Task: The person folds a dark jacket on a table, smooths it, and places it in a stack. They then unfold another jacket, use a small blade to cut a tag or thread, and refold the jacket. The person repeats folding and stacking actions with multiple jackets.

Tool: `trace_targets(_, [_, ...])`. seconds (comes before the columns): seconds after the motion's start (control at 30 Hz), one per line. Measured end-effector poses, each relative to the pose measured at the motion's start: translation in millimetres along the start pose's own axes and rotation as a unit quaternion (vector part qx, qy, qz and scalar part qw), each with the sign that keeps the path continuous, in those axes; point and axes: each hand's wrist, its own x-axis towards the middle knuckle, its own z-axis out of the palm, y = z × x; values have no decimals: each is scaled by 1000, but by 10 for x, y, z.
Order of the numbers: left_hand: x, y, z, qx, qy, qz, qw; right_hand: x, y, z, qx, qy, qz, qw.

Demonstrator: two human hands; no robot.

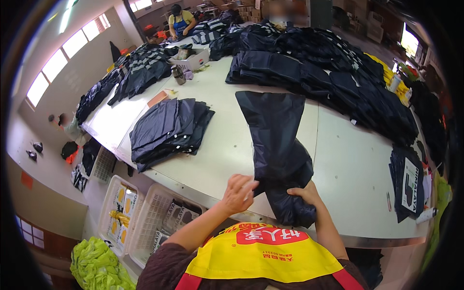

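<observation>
A dark navy garment [275, 130] of thin, shiny cloth lies lengthwise before me. Its far end is flat and wide; its near end is bunched and hangs over the table's front edge. My right hand [306, 194] grips the bunched part from the right, thumb on top and the other fingers hidden beneath. At the garment's left edge is my left hand [239, 193], its fingers bent and blurred; whether they pinch any cloth does not show. To the left lies a stack of folded dark garments [169, 128].
A long pile of dark garments [309, 79] runs across the far side of the white table [217, 130]. A pen [388, 201] and packaged dark items [407, 181] lie at right. White baskets [157, 193] with packets stand below left. A co-worker [181, 23] is at the far end.
</observation>
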Motion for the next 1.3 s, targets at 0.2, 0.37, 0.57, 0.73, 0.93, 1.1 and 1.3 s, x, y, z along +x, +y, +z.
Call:
trace_targets(0.2, [-120,57,453,-228,-67,-294,926,6,-337,120,172,-32,54,983])
trace_targets(0.37, [57,7,506,-275,-95,-336,896,22,-460,141,275,-28,70,959])
trace_targets(0.57, [90,184,393,-99,-346,-197,912,21,-559,158,430,-14,78,899])
trace_targets(0.73, [368,369,-46,-5,-300,-135,944,151,100,233,276,122,38,953])
trace_targets(0.93, [-260,323,34,-7,-296,-144,944,70,189,396,64,135,-59,987])
trace_targets(1.1, [-327,175,172,20,-234,-273,933,79,235,350,7,146,-80,986])
trace_targets(1.3, [-266,111,365,17,-347,-249,904,355,300,135,-48,178,-52,981])
